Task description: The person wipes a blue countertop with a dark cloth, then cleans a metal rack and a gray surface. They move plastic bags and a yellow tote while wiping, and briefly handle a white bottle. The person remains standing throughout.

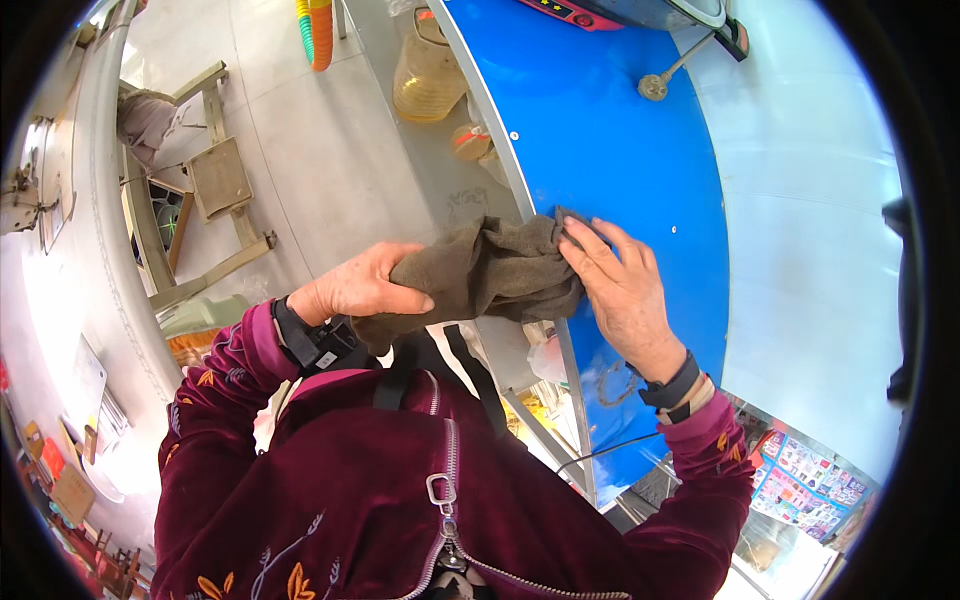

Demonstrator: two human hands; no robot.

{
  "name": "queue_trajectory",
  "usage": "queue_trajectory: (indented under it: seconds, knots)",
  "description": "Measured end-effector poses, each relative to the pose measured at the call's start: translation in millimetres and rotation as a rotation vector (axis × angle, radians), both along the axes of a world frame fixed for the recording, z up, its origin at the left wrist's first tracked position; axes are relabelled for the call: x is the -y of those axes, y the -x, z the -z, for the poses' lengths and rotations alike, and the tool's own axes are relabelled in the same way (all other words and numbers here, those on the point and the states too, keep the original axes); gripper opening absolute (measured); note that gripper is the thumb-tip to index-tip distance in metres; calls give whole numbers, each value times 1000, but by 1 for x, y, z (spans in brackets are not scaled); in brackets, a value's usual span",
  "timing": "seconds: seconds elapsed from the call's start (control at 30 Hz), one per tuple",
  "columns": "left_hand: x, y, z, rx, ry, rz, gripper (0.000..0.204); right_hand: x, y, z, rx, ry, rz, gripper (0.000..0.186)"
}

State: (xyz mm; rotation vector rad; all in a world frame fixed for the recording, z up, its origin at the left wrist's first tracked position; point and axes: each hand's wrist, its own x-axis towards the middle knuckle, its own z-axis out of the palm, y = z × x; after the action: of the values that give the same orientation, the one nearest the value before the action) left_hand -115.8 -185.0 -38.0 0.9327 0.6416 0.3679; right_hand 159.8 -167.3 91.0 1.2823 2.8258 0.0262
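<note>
A crumpled olive-brown cloth (490,270) is stretched between my two hands, in front of my body. My left hand (365,285) grips its left end, thumb on top and the other fingers mostly hidden behind the fabric. At the cloth's upper right corner, my right hand (622,290) pinches a bunched edge between thumb and fingers. The right part of the cloth overlaps the edge of a blue tabletop (640,150); I cannot tell whether it touches the surface.
On the blue top lie a cable with a plug (653,87) and, at the far end, a dark appliance with a red panel (575,14). A large yellowish plastic jug (428,75) stands below the table's left edge. A wooden frame stool (219,178) stands on the floor at left.
</note>
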Motion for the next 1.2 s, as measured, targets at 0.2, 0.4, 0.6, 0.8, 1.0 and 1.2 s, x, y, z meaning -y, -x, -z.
queue_trajectory:
  seconds: [0.2, 0.4, 0.6, 0.8, 1.0, 1.2]
  knots:
    - [-3, -8, -5, -14, -24, -35, 43, -31, -12, 27, -98, -39, -27, 45]
    - [-2, -6, -4, 46, -53, 41, 47, 30, -36, 14, 44, 79, 137, 53]
    - [0, -9, -1, 48, -62, -6, 51, -40, -31, 27, 97, -27, 59, 53]
    - [-9, -12, -6, 142, -156, -82, 56, -49, -20, 32, 57, -58, 113, 51]
    - [-2, -17, -16, -59, -310, 85, 58, 41, -44, 18, 102, 30, 288, 51]
    - [8, -34, -33, 106, -399, 323, 55, 136, -67, 12, 121, 141, 495, 51]
